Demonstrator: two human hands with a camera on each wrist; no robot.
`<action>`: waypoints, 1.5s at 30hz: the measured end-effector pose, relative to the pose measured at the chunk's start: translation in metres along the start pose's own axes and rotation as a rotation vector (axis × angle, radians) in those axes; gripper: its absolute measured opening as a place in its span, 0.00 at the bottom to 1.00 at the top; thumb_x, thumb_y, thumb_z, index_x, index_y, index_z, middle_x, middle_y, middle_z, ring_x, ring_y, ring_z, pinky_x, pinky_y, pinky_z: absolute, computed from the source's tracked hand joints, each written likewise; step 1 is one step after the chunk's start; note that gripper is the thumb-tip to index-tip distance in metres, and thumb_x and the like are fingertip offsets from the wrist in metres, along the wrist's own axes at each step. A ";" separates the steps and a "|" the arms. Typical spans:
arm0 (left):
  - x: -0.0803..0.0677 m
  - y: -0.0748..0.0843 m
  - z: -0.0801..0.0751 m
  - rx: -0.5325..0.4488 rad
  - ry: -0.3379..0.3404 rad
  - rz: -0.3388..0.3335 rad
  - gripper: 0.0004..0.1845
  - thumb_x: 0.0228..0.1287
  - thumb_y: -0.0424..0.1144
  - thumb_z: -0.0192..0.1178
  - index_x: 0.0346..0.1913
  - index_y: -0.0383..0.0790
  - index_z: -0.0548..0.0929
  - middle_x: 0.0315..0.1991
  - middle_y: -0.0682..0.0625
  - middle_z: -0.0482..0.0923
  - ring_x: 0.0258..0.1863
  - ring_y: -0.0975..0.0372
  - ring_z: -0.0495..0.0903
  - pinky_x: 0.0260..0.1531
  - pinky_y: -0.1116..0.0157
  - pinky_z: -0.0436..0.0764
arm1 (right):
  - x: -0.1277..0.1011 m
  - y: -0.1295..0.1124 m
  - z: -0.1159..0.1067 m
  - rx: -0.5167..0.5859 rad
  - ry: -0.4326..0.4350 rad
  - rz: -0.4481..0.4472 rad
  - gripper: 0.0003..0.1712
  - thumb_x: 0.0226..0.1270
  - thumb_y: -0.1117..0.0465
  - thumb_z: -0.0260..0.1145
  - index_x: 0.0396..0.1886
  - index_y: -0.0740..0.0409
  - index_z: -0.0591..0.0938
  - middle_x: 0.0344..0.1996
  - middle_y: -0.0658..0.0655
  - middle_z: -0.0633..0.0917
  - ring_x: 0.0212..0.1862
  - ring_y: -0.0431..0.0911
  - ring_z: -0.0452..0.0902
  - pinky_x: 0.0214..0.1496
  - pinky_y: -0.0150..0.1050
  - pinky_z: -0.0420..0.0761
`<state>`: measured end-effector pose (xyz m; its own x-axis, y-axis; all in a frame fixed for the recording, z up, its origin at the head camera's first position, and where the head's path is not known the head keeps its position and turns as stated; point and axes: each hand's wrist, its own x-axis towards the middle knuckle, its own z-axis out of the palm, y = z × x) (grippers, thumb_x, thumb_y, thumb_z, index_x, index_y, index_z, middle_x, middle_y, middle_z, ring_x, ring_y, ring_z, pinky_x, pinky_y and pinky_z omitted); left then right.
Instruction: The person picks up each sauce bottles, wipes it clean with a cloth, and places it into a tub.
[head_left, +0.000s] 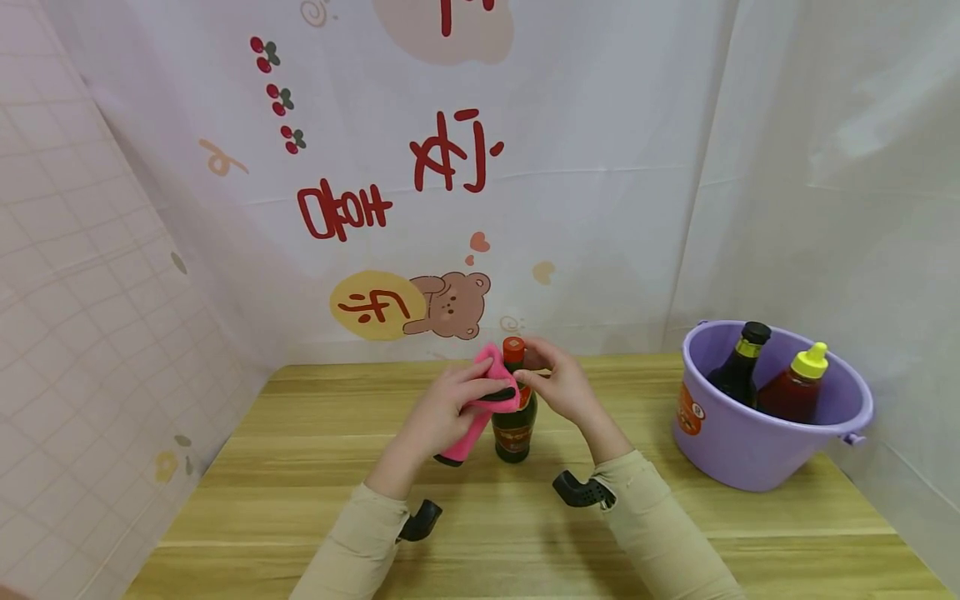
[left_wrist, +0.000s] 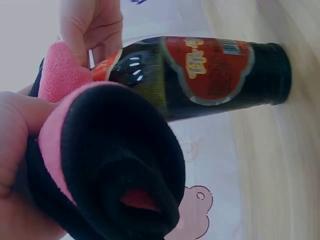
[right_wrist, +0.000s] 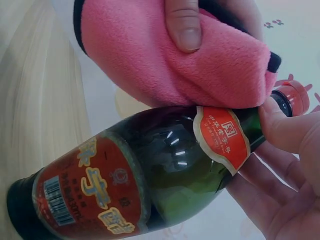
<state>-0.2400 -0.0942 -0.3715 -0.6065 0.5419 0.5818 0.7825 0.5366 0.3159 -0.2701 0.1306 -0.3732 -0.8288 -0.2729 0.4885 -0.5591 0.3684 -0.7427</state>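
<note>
At the middle of the pale wood-grain table [head_left: 315, 467], a dark glass bottle with a red screw cap and red paper labels [head_left: 514, 417] is standing upright, and both hands are working at its neck. The left hand [head_left: 442, 412] is gripping a fluffy pink cloth with a black edge [head_left: 483, 404], thumb curled over the fleece, and is pressing it against the bottle's shoulder; the cloth's lower end is hanging down beside the bottle on the left. From the right wrist view that cloth [right_wrist: 175, 60] is looking soft and napped, bunched into a thick fold lying right on the glossy glass. The right hand [head_left: 558, 383] is closing round the narrow neck just below the cap, fingers and thumb pinching it, palm sitting behind the rounded shoulder. So the bottle is sitting between the two hands, base on the wood, top held. Well off to the right, a round lilac plastic bucket [head_left: 757, 462] is holding a dark black-capped bottle [head_left: 738, 367] and a red squeeze bottle with a yellow nozzle cap [head_left: 795, 387]. Behind, a white printed cloth backdrop [head_left: 600, 167] is hanging.
</note>
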 end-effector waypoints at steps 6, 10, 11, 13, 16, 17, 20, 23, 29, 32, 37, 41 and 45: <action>-0.006 0.000 0.004 0.051 -0.001 0.017 0.27 0.55 0.22 0.67 0.55 0.52 0.87 0.67 0.45 0.73 0.49 0.47 0.77 0.43 0.52 0.81 | 0.000 0.001 0.000 -0.011 0.000 0.030 0.29 0.64 0.65 0.71 0.65 0.57 0.76 0.44 0.59 0.86 0.46 0.54 0.83 0.47 0.52 0.82; -0.012 0.000 0.007 0.085 -0.007 0.016 0.26 0.56 0.25 0.69 0.55 0.53 0.86 0.68 0.46 0.71 0.50 0.46 0.77 0.43 0.52 0.82 | 0.000 0.000 0.001 -0.016 0.003 0.035 0.28 0.64 0.64 0.71 0.64 0.57 0.77 0.43 0.59 0.86 0.46 0.54 0.84 0.47 0.52 0.82; -0.014 0.000 0.008 0.091 -0.008 0.015 0.26 0.57 0.25 0.69 0.56 0.53 0.86 0.68 0.46 0.71 0.50 0.47 0.77 0.43 0.52 0.82 | 0.000 0.000 0.001 -0.017 0.003 0.034 0.28 0.64 0.64 0.71 0.64 0.57 0.77 0.43 0.59 0.86 0.46 0.54 0.84 0.47 0.52 0.82; -0.017 -0.001 0.010 0.094 -0.002 0.019 0.25 0.57 0.26 0.70 0.55 0.53 0.86 0.68 0.45 0.71 0.50 0.47 0.77 0.44 0.52 0.82 | 0.000 -0.001 0.001 -0.021 0.006 0.033 0.28 0.64 0.64 0.71 0.64 0.58 0.77 0.43 0.59 0.86 0.45 0.54 0.84 0.47 0.53 0.82; -0.022 -0.003 0.013 0.100 0.002 0.021 0.24 0.57 0.28 0.70 0.55 0.53 0.87 0.67 0.45 0.72 0.50 0.47 0.78 0.45 0.51 0.82 | -0.001 -0.001 0.001 -0.026 0.009 0.033 0.28 0.64 0.64 0.71 0.64 0.58 0.77 0.43 0.59 0.86 0.46 0.54 0.84 0.46 0.53 0.82; -0.024 -0.003 0.014 0.100 0.003 0.020 0.23 0.57 0.28 0.70 0.54 0.53 0.87 0.67 0.45 0.72 0.50 0.46 0.78 0.45 0.51 0.82 | -0.001 -0.001 0.001 -0.029 0.010 0.032 0.28 0.64 0.64 0.71 0.64 0.59 0.77 0.43 0.59 0.86 0.45 0.54 0.84 0.46 0.53 0.82; -0.029 -0.005 0.017 0.106 0.002 0.010 0.23 0.57 0.29 0.71 0.54 0.53 0.87 0.67 0.45 0.73 0.51 0.46 0.78 0.45 0.50 0.82 | 0.000 -0.001 0.001 -0.033 0.015 0.032 0.28 0.64 0.65 0.71 0.64 0.59 0.77 0.42 0.59 0.86 0.45 0.54 0.84 0.46 0.53 0.82; -0.033 -0.006 0.020 0.100 0.007 0.003 0.22 0.56 0.29 0.71 0.53 0.53 0.87 0.66 0.44 0.73 0.51 0.46 0.78 0.45 0.50 0.82 | 0.000 0.000 0.001 -0.036 0.019 0.031 0.28 0.63 0.65 0.71 0.64 0.59 0.77 0.41 0.58 0.86 0.45 0.54 0.84 0.46 0.53 0.82; -0.040 -0.007 0.024 0.075 0.023 0.000 0.21 0.56 0.27 0.71 0.52 0.50 0.88 0.65 0.42 0.74 0.53 0.45 0.77 0.47 0.49 0.81 | 0.000 0.000 0.002 -0.038 0.019 0.038 0.28 0.63 0.65 0.72 0.64 0.58 0.77 0.42 0.58 0.86 0.45 0.54 0.84 0.47 0.53 0.82; -0.044 -0.009 0.028 0.073 0.028 0.002 0.21 0.56 0.28 0.71 0.52 0.50 0.88 0.65 0.42 0.74 0.54 0.46 0.76 0.48 0.49 0.81 | 0.000 0.000 0.002 -0.034 0.017 0.039 0.28 0.63 0.65 0.71 0.64 0.58 0.77 0.42 0.59 0.86 0.46 0.54 0.84 0.47 0.53 0.82; -0.051 -0.013 0.033 0.058 0.033 0.006 0.22 0.55 0.28 0.72 0.52 0.49 0.87 0.64 0.41 0.75 0.54 0.45 0.76 0.49 0.49 0.80 | -0.001 0.000 0.002 -0.031 0.020 0.036 0.28 0.63 0.66 0.71 0.64 0.58 0.77 0.41 0.59 0.86 0.46 0.55 0.84 0.47 0.54 0.82; -0.055 -0.013 0.035 0.055 0.018 0.002 0.21 0.56 0.28 0.71 0.52 0.49 0.87 0.64 0.40 0.74 0.53 0.45 0.78 0.49 0.50 0.80 | -0.002 0.000 0.002 -0.038 0.024 0.034 0.28 0.63 0.65 0.71 0.64 0.58 0.77 0.41 0.59 0.86 0.46 0.55 0.84 0.47 0.54 0.82; -0.059 -0.013 0.038 0.048 -0.021 -0.010 0.20 0.57 0.28 0.70 0.52 0.49 0.87 0.64 0.41 0.74 0.54 0.45 0.78 0.50 0.50 0.79 | -0.002 0.001 0.002 -0.035 0.028 0.036 0.28 0.63 0.66 0.71 0.63 0.57 0.78 0.41 0.59 0.86 0.46 0.54 0.84 0.47 0.54 0.82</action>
<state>-0.2204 -0.1086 -0.4382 -0.6176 0.5493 0.5628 0.7688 0.5725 0.2849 -0.2687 0.1293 -0.3761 -0.8485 -0.2341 0.4746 -0.5288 0.4089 -0.7437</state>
